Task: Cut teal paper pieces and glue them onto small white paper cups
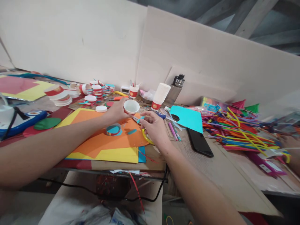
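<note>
My left hand [118, 110] is closed round a paper cup [131, 107], its open mouth tipped toward me. Close to the cup, my right hand [153, 126] pinches a small blue paper piece [141, 119] at its fingertips. Under both hands lie orange paper [93, 147] and yellow paper [124, 155]. On the orange sheet stands a cut cup ring [113, 129] with blue paper showing inside it, and a blue scrap [132, 132] lies to its right. Behind my left wrist is a white round lid [101, 108].
Right of my hands are a phone [199, 142], turquoise paper [189, 118] and many pipe cleaners [243, 131]. Stacked cups [161, 95] and a bottle [173, 90] stand by the wall. A glue gun [23, 122] is at left; another person's hand [292, 145] is far right.
</note>
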A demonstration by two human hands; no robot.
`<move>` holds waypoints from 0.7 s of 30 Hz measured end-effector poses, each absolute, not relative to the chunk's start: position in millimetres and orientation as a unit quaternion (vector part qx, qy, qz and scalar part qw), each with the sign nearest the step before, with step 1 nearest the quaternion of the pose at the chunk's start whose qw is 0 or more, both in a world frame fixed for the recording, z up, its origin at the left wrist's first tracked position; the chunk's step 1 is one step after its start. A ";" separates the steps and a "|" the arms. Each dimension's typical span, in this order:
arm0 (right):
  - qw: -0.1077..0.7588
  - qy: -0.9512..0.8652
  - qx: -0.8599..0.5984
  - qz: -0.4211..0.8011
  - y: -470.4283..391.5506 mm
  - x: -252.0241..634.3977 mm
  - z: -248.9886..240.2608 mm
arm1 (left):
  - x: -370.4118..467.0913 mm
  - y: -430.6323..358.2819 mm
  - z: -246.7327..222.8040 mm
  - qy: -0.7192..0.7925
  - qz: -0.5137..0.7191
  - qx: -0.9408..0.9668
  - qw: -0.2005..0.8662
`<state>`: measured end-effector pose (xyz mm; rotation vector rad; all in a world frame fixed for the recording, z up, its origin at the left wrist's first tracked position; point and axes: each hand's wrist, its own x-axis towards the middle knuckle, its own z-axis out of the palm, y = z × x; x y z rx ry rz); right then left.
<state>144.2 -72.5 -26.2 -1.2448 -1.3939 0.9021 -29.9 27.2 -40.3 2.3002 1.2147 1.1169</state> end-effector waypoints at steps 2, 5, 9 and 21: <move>0.492 -0.586 -0.530 0.366 -71.7 145.9 -25.8 | -28.5 27.6 -38.1 0.431 0.378 0.804 0.160; 0.466 -0.605 -0.547 0.342 -69.5 147.8 -27.2 | -26.3 29.7 -35.6 0.447 0.369 0.798 0.161; 0.412 -0.649 -0.544 0.337 -67.8 146.7 -33.4 | -27.4 37.1 -35.6 0.452 0.378 0.793 0.150; 0.318 -0.731 -0.588 0.138 -73.1 151.3 -21.2 | -32.8 44.2 -32.8 0.442 0.388 0.791 0.168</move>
